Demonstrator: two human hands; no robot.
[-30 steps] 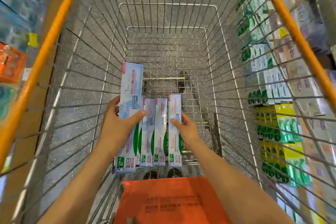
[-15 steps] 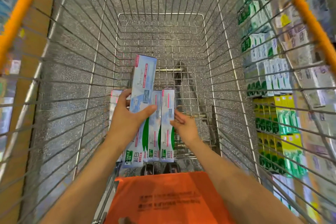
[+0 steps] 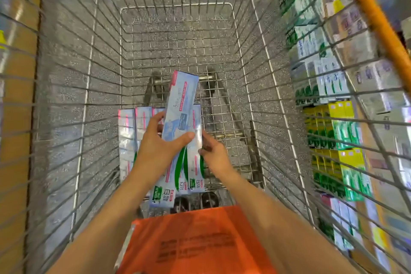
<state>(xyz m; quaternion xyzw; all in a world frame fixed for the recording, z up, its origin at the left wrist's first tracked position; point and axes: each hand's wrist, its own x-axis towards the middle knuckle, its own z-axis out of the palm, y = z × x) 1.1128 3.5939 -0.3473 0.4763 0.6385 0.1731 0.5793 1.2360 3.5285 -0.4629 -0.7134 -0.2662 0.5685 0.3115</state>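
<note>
Both my arms reach into a wire shopping cart (image 3: 93, 87). My left hand (image 3: 158, 151) grips a long pale-blue toothpaste box (image 3: 181, 104), tilted and raised above the others. Several matching boxes (image 3: 127, 135) lie side by side on the cart floor near me. My right hand (image 3: 214, 151) touches the right edge of the rightmost lying box (image 3: 195, 169) with curled fingers; whether it grips the box is unclear.
An orange plastic child-seat flap (image 3: 195, 240) lies at the near end of the cart. An orange rail (image 3: 375, 20) tops the cart's right side. Shelves of boxed goods (image 3: 333, 131) stand beyond the right wall. The far half of the cart floor holds nothing.
The held box has shifted right over the row and tilted. More lying boxes show at the left. My right hand has moved to the rightmost box's side. The view has swung left.
</note>
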